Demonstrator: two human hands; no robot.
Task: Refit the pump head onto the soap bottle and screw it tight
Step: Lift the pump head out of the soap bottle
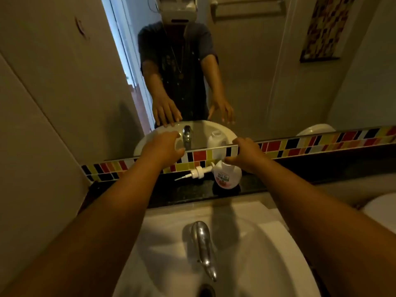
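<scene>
A white soap bottle point(227, 175) with a red and green label stands on the dark ledge behind the basin. Its white pump head point(197, 173) lies on its side just left of the bottle, tube pointing left, nozzle end touching the bottle. My right hand point(246, 154) hovers over the bottle's top right, fingers curled and apart, holding nothing. My left hand point(164, 150) hangs above and left of the pump head, fingers loosely spread, empty. The bottle's neck is hidden behind my right hand.
A white basin point(167, 249) with a chrome tap point(202, 245) lies below my forearms. Behind the ledge point(171, 191) runs a strip of coloured tiles point(310, 144) under a mirror point(257, 71) reflecting me. A toilet edge point(381, 213) shows at right.
</scene>
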